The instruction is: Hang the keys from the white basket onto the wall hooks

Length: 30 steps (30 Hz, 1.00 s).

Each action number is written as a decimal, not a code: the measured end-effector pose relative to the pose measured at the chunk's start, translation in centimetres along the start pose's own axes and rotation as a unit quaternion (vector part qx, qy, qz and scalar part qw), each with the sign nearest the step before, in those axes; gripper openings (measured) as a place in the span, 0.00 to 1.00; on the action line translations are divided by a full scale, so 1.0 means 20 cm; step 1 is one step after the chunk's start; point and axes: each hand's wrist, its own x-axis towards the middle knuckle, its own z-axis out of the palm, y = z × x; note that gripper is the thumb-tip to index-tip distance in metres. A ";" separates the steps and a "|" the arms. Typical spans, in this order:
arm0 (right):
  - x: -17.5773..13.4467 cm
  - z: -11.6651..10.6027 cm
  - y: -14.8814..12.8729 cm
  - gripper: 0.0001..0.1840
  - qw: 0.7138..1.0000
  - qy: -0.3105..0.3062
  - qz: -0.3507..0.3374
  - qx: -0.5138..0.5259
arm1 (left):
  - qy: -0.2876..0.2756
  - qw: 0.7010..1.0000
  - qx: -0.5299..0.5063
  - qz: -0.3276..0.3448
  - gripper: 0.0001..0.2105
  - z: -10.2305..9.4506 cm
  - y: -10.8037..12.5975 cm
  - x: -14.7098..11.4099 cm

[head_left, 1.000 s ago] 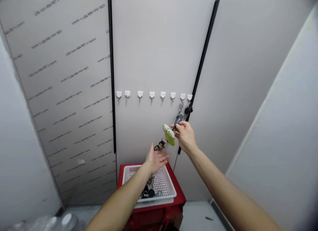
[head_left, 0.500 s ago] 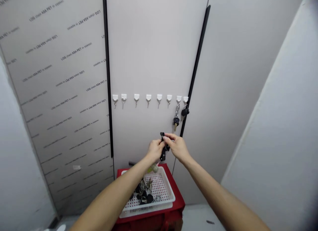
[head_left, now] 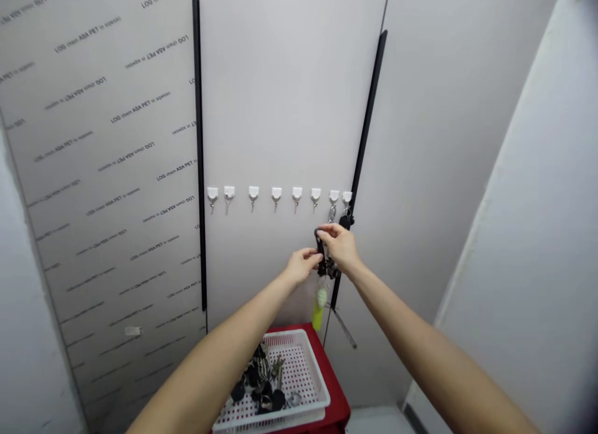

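A bunch of keys on a black strap hangs between my hands, in front of the wall below the hooks. My right hand pinches the loop at its top. Lower on the strap, my left hand has thumb and fingers closed at its side. Beneath dangle a yellow-green tag, a pale green charm and a long thin metal piece. Nearest above is a white wall hook with nothing hanging on it. Dark keys hang from the far-right hook, partly behind my right hand.
Several more white hooks run in a row to the left. Below, a white perforated basket holding several keys stands on a red stand. Black vertical strips border the middle wall panel.
Both hands have risen towards the hooks with the key bunch. It now hangs lower from the right hand's pinch, with its tag and charm in plain sight. The view has shifted slightly.
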 end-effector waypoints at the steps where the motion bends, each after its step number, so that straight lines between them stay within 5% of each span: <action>1: 0.03 -0.01 -0.01 0.10 1.000 0.006 -0.002 0.000 | 0.008 1.000 -0.007 -0.007 0.09 0.00 0.01 0.02; 8: 0.28 -0.01 -0.04 0.11 0.998 0.041 -0.042 -0.008 | 0.098 0.994 0.047 0.020 0.04 0.00 0.07 0.26; 15: 0.43 0.04 -0.04 0.13 0.974 0.119 -0.045 -0.187 | 0.103 0.990 0.083 0.057 0.07 -0.02 0.07 0.35; 23: 0.39 0.05 -0.03 0.14 0.940 0.064 -0.036 -0.332 | 0.076 0.989 0.125 -0.003 0.10 -0.12 -0.04 0.19; 30: 0.20 0.08 -0.01 0.18 0.926 0.077 -0.139 -0.341 | 0.048 0.969 0.233 -0.068 0.11 -0.35 -0.46 -0.17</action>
